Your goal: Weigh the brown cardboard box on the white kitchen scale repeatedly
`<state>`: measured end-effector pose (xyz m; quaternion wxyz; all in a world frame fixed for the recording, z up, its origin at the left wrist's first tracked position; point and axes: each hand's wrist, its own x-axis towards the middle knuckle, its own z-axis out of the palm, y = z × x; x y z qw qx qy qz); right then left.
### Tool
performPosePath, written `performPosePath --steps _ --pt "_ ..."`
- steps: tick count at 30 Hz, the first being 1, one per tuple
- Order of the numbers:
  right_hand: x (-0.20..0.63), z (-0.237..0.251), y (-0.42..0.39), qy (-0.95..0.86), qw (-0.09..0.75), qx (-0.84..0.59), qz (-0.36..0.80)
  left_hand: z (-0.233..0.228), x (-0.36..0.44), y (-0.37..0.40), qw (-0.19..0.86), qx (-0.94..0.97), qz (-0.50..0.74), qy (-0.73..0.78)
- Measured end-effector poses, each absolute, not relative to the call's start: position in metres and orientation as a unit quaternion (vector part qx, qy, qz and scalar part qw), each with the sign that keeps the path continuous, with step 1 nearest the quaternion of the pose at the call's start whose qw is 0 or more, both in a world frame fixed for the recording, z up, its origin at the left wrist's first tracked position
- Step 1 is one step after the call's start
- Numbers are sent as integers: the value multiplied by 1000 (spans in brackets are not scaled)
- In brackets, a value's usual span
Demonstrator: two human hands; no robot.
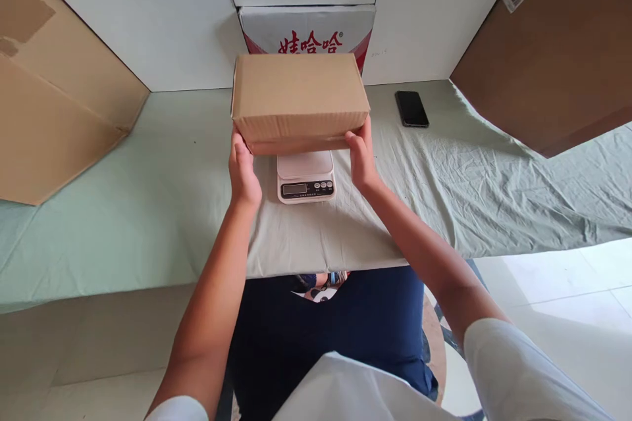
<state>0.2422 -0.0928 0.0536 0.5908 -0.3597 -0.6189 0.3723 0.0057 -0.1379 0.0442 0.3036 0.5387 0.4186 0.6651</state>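
A brown cardboard box is held between my two hands. My left hand grips its left near corner, thumb along the side. At the right near corner, my right hand holds on with its thumb on the front face. Below the box is a white digital kitchen scale, its display and buttons facing me. The box covers the back of the scale's platform; I cannot tell whether the two touch.
Pale green cloth covers the table. A black phone lies to the right. Large cardboard pieces stand at the left and right. Behind is a printed white carton against white panels.
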Motion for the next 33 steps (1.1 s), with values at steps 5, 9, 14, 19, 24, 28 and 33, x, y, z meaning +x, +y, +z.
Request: performPosePath --steps 5,9,14,19,24,28,33 --pt "228 61 -20 -619 617 -331 356 50 -8 -51 332 514 664 430" --pt "222 46 17 -591 625 -341 378 31 -4 -4 396 445 642 483" --pt "225 17 27 -567 602 -393 402 2 -4 3 423 435 622 495" --pt "222 5 28 -556 603 -410 399 -7 -7 5 406 452 633 480" --pt "231 0 38 -535 613 -402 421 -6 -19 4 389 450 640 487" --pt "254 -11 55 -479 627 -437 431 2 -49 -5 346 420 660 517" --pt "257 -17 59 -508 595 -434 447 9 -47 -10 389 402 651 513"
